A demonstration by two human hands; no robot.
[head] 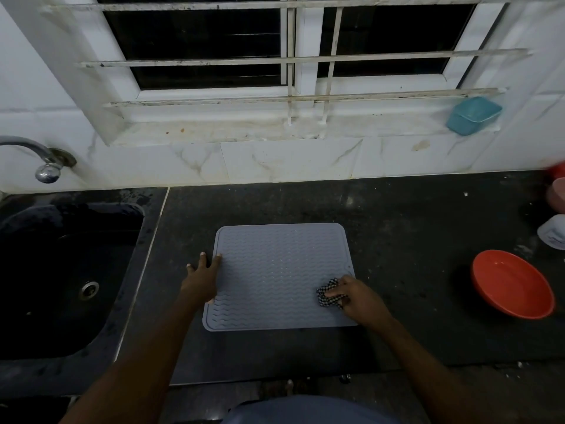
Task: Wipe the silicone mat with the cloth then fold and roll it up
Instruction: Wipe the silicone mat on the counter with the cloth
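Lying flat between both hands on the dark surface, the grey, wave-ribbed, rounded-corner silicone mat is pressed by the spread left hand; the right hand pinches a bunched black-and-white checked cloth.

Matt grey silicone mat with wavy ridges, checked woven cloth, speckled dark stone counter, glossy orange bowl.

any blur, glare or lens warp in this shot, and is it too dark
Head view: dim light, black window panes; the wide lens bows the window bars; a red thing at the far right edge is blurred; the tap shows a small glint; the silicone mat, the cloth, left hand and right hand are legible.
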